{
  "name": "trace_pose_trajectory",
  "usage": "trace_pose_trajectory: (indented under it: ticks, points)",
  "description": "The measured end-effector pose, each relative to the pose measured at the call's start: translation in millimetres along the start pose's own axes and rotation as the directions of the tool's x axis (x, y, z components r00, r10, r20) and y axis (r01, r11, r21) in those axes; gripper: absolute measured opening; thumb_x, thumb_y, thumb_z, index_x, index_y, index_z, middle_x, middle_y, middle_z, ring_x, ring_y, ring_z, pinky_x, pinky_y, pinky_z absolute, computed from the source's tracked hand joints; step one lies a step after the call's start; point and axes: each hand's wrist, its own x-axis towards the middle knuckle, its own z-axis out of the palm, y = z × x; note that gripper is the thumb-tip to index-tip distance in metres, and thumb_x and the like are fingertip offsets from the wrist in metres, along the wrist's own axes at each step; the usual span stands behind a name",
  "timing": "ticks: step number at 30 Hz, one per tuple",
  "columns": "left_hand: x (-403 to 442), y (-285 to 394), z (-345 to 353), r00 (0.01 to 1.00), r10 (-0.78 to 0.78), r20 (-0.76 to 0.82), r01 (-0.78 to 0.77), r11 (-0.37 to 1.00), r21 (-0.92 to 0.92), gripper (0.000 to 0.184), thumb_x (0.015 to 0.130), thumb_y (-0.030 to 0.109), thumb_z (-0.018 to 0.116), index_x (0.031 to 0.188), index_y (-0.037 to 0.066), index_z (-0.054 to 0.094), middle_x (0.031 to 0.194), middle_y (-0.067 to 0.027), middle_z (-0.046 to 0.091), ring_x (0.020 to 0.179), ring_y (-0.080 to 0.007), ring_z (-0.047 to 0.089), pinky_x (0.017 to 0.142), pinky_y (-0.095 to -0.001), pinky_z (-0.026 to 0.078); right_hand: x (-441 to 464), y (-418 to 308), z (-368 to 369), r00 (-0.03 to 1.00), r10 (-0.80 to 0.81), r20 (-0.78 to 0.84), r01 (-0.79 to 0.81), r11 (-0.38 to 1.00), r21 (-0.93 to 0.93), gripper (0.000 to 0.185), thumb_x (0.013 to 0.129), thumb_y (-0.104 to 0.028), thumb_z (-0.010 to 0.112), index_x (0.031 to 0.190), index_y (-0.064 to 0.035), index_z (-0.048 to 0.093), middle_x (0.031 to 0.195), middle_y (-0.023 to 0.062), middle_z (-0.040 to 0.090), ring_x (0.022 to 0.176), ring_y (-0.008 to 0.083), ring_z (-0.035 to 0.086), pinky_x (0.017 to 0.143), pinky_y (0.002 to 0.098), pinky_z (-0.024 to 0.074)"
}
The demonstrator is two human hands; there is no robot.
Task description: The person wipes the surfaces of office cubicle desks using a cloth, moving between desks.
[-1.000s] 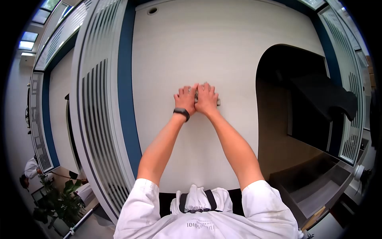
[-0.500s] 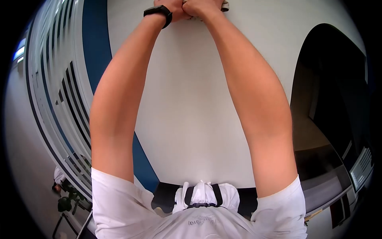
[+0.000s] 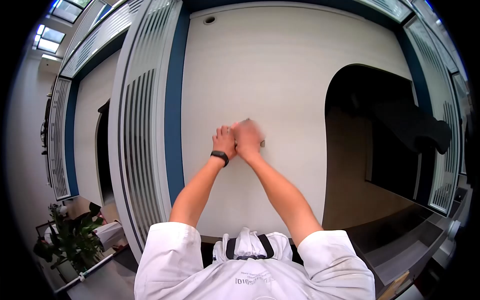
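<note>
Covering small object with both hands on pale desk

Landmark: small object (image 3: 262, 143), mostly hidden under hands, one edge peeking out right of right hand (image 3: 248, 139). Right hand motion-blurred, over object; can't tell if pressing or pinching. Left hand (image 3: 224, 141), dark wristband (image 3: 220, 157): fingers slightly spread, beside right hand at object's left. Can't tell grip there either.

To do well, probably: brace with left fingers, work with right, press evenly, avoid skidding on smooth top, leave edges visible.

Surface: pale desk (image 3: 260, 75), smooth-looking. Beyond object, toward left: round hole (image 3: 209, 20). Left of object: blue border (image 3: 174, 115), then striped panel (image 3: 137, 110). Right of object: curved cutout, black chair-like form (image 3: 405, 125). Room: leafy plant (image 3: 75, 237) far left of object, nearer body; windows (image 3: 51, 39) far left, beyond object.
</note>
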Motion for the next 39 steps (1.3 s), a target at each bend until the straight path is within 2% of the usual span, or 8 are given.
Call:
trace_pose_trajectory:
  ticks: [11, 17, 22, 25, 28, 30, 33, 39]
  points:
    - [-257.9, 3.8, 66.9, 0.979, -0.029, -0.2, 0.018, 0.998, -0.053, 0.072, 0.068, 0.024, 0.067, 0.134, 0.021, 0.036, 0.112, -0.0089, 0.044, 0.103, -0.0283, 0.042, 0.075, -0.0431, 0.038, -252.2, -20.8, 52.0, 0.991, -0.126, -0.042, 0.118, 0.979, -0.165, 0.072, 0.059, -0.014, 0.074, 0.124, -0.0171, 0.043, 0.121, 0.008, 0.04, 0.11, 0.032, 0.04, 0.083, 0.0487, 0.0402]
    - [-331.4, -7.6, 63.2, 0.985, 0.011, -0.169, -0.024, 0.997, -0.075, 0.071, 0.069, 0.022, 0.067, 0.134, 0.021, 0.038, 0.112, -0.0091, 0.045, 0.103, -0.028, 0.044, 0.079, -0.0442, 0.04, -316.9, -40.6, 66.8, 0.992, -0.086, 0.089, 0.102, 0.976, -0.194, 0.072, 0.058, -0.016, 0.074, 0.123, -0.0165, 0.044, 0.119, 0.0083, 0.041, 0.109, 0.0323, 0.042, 0.08, 0.0478, 0.0418]
    - [-379.5, -26.7, 32.4, 0.999, 0.044, -0.002, -0.044, 0.973, -0.227, 0.072, 0.064, 0.015, 0.069, 0.131, 0.012, 0.041, 0.126, -0.012, 0.042, 0.117, -0.0324, 0.039, 0.09, -0.0497, 0.037, -358.5, -55.2, 90.5, 0.984, -0.165, -0.072, 0.157, 0.982, -0.104, 0.068, 0.061, -0.018, 0.073, 0.122, -0.0194, 0.045, 0.118, 0.0092, 0.042, 0.108, 0.0327, 0.042, 0.08, 0.0475, 0.0423]
    - [-408.4, -25.4, -35.2, 0.97, 0.08, -0.23, -0.191, 0.836, -0.514, 0.045, 0.069, 0.012, 0.067, 0.113, 0.008, 0.056, 0.121, -0.0103, 0.05, 0.115, -0.028, 0.046, 0.091, -0.0428, 0.04, -363.2, -65.6, 96.9, 0.998, 0.012, -0.065, -0.02, 0.992, -0.122, 0.064, 0.065, -0.022, 0.071, 0.124, -0.022, 0.045, 0.119, 0.0095, 0.042, 0.108, 0.0327, 0.042, 0.081, 0.0482, 0.0426]
    - [-427.4, -36.9, -116.1, 0.795, 0.314, -0.519, -0.574, 0.664, -0.478, 0.03, 0.07, 0.006, 0.066, 0.1, 0.009, 0.061, 0.102, -0.0058, 0.059, 0.101, -0.0246, 0.056, 0.086, -0.0384, 0.044, -360.1, -77.2, 97.3, 0.992, 0.125, 0.012, -0.123, 0.988, -0.089, 0.068, 0.064, -0.024, 0.073, 0.126, -0.0204, 0.045, 0.124, 0.01, 0.039, 0.113, 0.0345, 0.039, 0.087, 0.0502, 0.0402]
    - [-436.8, -39.4, -170.7, 0.687, 0.297, -0.663, -0.633, 0.693, -0.346, 0.021, 0.071, 0.002, 0.064, 0.09, 0.011, 0.062, 0.091, -0.001, 0.062, 0.091, -0.0219, 0.059, 0.08, -0.0358, 0.045, -356.6, -86.0, 83.9, 0.976, 0.208, 0.061, -0.207, 0.978, -0.024, 0.071, 0.062, -0.02, 0.073, 0.127, -0.0192, 0.045, 0.126, 0.0112, 0.038, 0.116, 0.0358, 0.037, 0.092, 0.0517, 0.0372]
    - [-435.8, -66.7, -211.9, 0.637, 0.286, -0.716, -0.608, 0.757, -0.238, 0.02, 0.071, 0.007, 0.065, 0.09, 0.011, 0.061, 0.094, -0.0006, 0.062, 0.094, -0.0219, 0.058, 0.083, -0.0369, 0.043, -354.1, -90.6, 85.6, 0.965, 0.257, 0.045, -0.258, 0.966, 0.017, 0.07, 0.061, -0.016, 0.07, 0.126, -0.0191, 0.045, 0.126, 0.0113, 0.038, 0.117, 0.0362, 0.036, 0.094, 0.0518, 0.0354]
    - [-414.9, -92.7, -219.5, 0.772, 0.18, -0.61, -0.318, 0.94, -0.126, 0.031, 0.069, 0.016, 0.069, 0.098, 0.012, 0.06, 0.108, -0.0007, 0.06, 0.107, -0.0232, 0.051, 0.094, -0.0424, 0.033, -316.1, -93.4, 71.7, 0.966, 0.258, 0.015, -0.258, 0.966, 0.028, 0.068, 0.06, -0.014, 0.07, 0.124, -0.0178, 0.046, 0.125, 0.0115, 0.038, 0.117, 0.0352, 0.035, 0.094, 0.0503, 0.0344]
